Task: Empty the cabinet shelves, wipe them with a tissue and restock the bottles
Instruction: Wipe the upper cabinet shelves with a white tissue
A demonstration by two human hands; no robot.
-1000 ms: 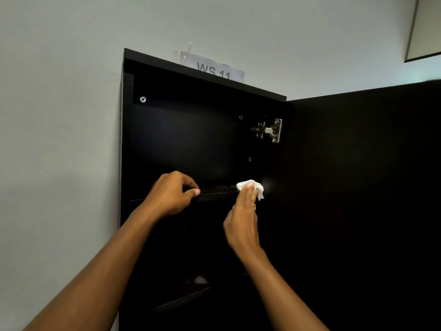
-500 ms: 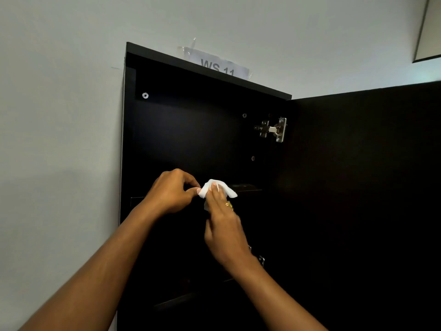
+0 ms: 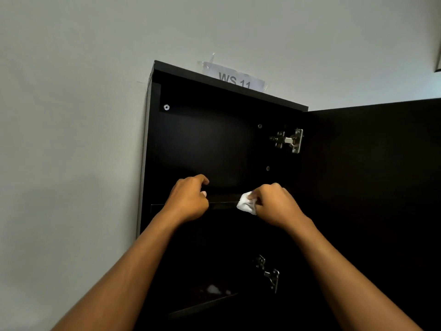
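A dark wall cabinet (image 3: 202, 144) stands with its door swung wide to the right. My right hand (image 3: 274, 204) grips a crumpled white tissue (image 3: 246, 203) and presses it against the front edge of the upper shelf (image 3: 223, 199). My left hand (image 3: 188, 199) curls over that same shelf edge a little to the left, thumb below the edge. The upper shelf shows no bottles. On the dim lower shelf (image 3: 202, 304) something small and pale (image 3: 213, 288) lies; I cannot make out what it is.
The open cabinet door (image 3: 372, 187) fills the right side, with metal hinges (image 3: 290, 140) at top and lower down (image 3: 270, 274). A paper label reading WS 11 (image 3: 235, 78) sits on the wall above the cabinet. Pale wall lies to the left.
My right hand slid the tissue left along the shelf edge toward my left hand, then back right, and now bunches it in a closed fist. My left hand stayed on the shelf edge.
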